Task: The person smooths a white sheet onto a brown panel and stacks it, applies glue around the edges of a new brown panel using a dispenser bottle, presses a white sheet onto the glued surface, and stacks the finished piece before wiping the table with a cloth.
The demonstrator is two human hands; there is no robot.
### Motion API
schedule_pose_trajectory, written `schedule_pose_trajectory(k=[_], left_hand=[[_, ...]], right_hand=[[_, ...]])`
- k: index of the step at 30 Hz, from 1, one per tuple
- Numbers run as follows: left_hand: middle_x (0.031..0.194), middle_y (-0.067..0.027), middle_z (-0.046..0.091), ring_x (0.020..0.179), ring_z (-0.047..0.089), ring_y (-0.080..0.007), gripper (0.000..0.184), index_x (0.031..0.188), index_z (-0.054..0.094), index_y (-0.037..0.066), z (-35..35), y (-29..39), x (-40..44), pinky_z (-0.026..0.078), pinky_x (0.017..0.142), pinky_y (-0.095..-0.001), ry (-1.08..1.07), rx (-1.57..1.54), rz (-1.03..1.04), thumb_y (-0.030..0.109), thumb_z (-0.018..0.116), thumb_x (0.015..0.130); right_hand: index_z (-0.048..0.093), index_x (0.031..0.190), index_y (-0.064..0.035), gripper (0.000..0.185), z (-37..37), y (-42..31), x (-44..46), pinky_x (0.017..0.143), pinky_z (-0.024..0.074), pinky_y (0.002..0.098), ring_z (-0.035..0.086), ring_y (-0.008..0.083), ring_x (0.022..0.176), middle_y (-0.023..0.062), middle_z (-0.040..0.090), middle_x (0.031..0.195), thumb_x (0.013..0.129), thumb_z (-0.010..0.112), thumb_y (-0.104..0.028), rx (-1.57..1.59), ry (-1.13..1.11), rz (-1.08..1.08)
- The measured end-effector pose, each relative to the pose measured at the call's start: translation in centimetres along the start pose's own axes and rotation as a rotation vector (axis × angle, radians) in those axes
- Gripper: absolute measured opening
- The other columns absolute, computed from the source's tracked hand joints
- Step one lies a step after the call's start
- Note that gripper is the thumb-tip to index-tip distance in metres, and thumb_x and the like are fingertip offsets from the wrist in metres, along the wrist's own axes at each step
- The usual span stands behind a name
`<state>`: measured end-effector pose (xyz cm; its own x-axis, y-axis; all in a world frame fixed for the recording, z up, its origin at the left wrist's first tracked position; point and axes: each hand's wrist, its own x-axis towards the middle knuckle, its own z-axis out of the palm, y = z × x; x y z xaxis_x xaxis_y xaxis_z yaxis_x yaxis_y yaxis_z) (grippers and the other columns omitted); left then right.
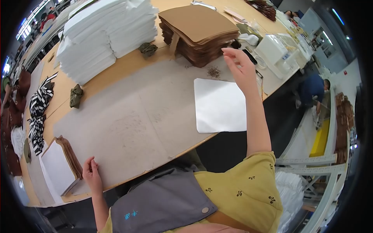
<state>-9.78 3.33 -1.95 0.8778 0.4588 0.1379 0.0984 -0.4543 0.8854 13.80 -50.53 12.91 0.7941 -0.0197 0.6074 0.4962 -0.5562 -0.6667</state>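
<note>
My right hand [240,70] is raised at the front right corner of a tall stack of brown sheets [200,25], fingers apart and nothing visible between them. Whether its fingertips touch the stack I cannot tell. Below that hand a white square sheet [219,105] with rounded corners lies near the table edge, partly covered by my forearm. My left hand [92,174] rests low at the table's front edge, fingers loosely spread and holding nothing. Just left of it lies a smaller pile of brown pieces [69,157] with a white sheet [57,171] on top.
Tall stacks of white sheets [112,39] stand at the back left. Dark green bundles [76,96] and striped black-and-white cloth [39,106] lie on the table. Small brown scraps [213,72] sit by the brown stack. A person in blue [312,89] bends at the right.
</note>
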Motion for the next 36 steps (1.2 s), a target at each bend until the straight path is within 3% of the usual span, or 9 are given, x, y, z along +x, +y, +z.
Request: schedule_pose_trajectory(k=[2, 6, 9, 13, 16, 22, 25, 31, 36], left_hand=[[0.081, 0.0022, 0.056, 0.074, 0.051, -0.0057, 0.017, 0.112, 0.068, 0.002, 0.2, 0.4, 0.1, 0.043, 0.067, -0.0217, 0.017, 0.03, 0.004, 0.012, 0.057, 0.104], [0.08, 0.0008, 0.058, 0.073, 0.053, -0.0062, 0.016, 0.109, 0.068, 0.001, 0.2, 1.3, 0.1, 0.043, 0.067, -0.022, -0.007, 0.141, 0.014, 0.01, 0.057, 0.103], [0.079, 0.0005, 0.058, 0.072, 0.053, -0.0068, 0.015, 0.108, 0.068, 0.0, 0.2, 1.1, 0.1, 0.043, 0.067, -0.0222, -0.006, 0.162, 0.023, 0.009, 0.057, 0.103], [0.078, -0.0005, 0.059, 0.072, 0.055, -0.0076, 0.014, 0.106, 0.068, 0.0, 0.3, 0.7, 0.3, 0.044, 0.066, -0.023, -0.021, 0.172, 0.045, 0.008, 0.058, 0.102], [0.077, -0.0012, 0.059, 0.072, 0.055, -0.0082, 0.013, 0.105, 0.068, 0.0, 0.5, 1.4, 0.3, 0.044, 0.066, -0.0236, -0.026, 0.202, 0.045, 0.007, 0.058, 0.101], [0.078, -0.0022, 0.06, 0.071, 0.056, -0.0087, 0.013, 0.104, 0.068, 0.0, 0.4, 1.3, 0.3, 0.045, 0.066, -0.0246, -0.014, 0.218, 0.086, 0.006, 0.058, 0.101], [0.078, -0.0022, 0.061, 0.072, 0.057, -0.0087, 0.013, 0.104, 0.068, 0.0, 0.2, 0.5, 0.5, 0.046, 0.065, -0.0249, -0.034, 0.227, 0.105, 0.006, 0.058, 0.101], [0.081, -0.001, 0.062, 0.071, 0.056, -0.0081, 0.013, 0.105, 0.068, 0.0, 0.4, 0.8, 0.4, 0.046, 0.065, -0.0244, -0.024, 0.211, 0.08, 0.007, 0.058, 0.101], [0.082, -0.0008, 0.062, 0.072, 0.056, -0.008, 0.014, 0.105, 0.069, 0.0, 0.4, 0.9, 0.4, 0.046, 0.065, -0.0242, -0.032, 0.185, 0.091, 0.008, 0.058, 0.101]], right_hand=[[0.073, 0.115, -0.0104, 0.025, 1.5, 1.7, 2.7, 0.09, 0.0503, 0.0365, 0.064, 0.029, 0.103, 0.0091, 0.071, 0.11, 0.091, 0.072, -0.017, -0.305, 0.013, -0.318], [0.073, 0.115, -0.0103, 0.029, 4.0, 2.8, 6.9, 0.093, 0.0508, 0.0381, 0.064, 0.0286, 0.109, 0.0074, 0.07, 0.115, 0.089, 0.075, -0.023, -0.388, -0.023, -0.455], [0.074, 0.113, -0.0097, 0.029, 4.6, 4.1, 8.7, 0.09, 0.0519, 0.0384, 0.066, 0.026, 0.107, 0.0059, 0.072, 0.115, 0.087, 0.076, -0.024, -0.313, -0.224, -0.459], [0.075, 0.108, -0.0103, 0.027, 4.5, 3.6, 8.9, 0.086, 0.0525, 0.037, 0.068, 0.0231, 0.102, 0.0033, 0.073, 0.112, 0.086, 0.077, -0.026, -0.235, -0.274, -0.38], [0.076, 0.103, -0.0117, 0.022, 4.7, 2.8, 8.7, 0.083, 0.0526, 0.0347, 0.069, 0.0219, 0.098, 0.0012, 0.075, 0.107, 0.086, 0.076, -0.025, -0.388, -0.224, -0.442], [0.076, 0.098, -0.0131, 0.019, 5.6, 2.6, 8.5, 0.091, 0.0475, 0.0349, 0.069, 0.019, 0.094, -0.0026, 0.075, 0.105, 0.088, 0.073, -0.029, -0.593, -0.181, -0.501], [0.076, 0.098, -0.0146, 0.02, 5.5, 3.4, 8.7, 0.093, 0.0445, 0.0348, 0.069, 0.0176, 0.094, -0.0046, 0.075, 0.104, 0.09, 0.07, -0.032, -0.458, -0.119, -0.316], [0.076, 0.099, -0.014, 0.014, 6.6, 2.0, 7.5, 0.097, 0.0446, 0.0363, 0.068, 0.0156, 0.096, -0.0031, 0.075, 0.104, 0.09, 0.072, -0.024, -0.663, -0.089, -0.472], [0.073, 0.086, -0.0131, 0.005, 7.5, 2.1, 7.7, 0.09, 0.0466, 0.0381, 0.068, 0.018, 0.088, -0.002, 0.072, 0.088, 0.088, 0.071, -0.018, -0.639, 0.064, -0.521]])
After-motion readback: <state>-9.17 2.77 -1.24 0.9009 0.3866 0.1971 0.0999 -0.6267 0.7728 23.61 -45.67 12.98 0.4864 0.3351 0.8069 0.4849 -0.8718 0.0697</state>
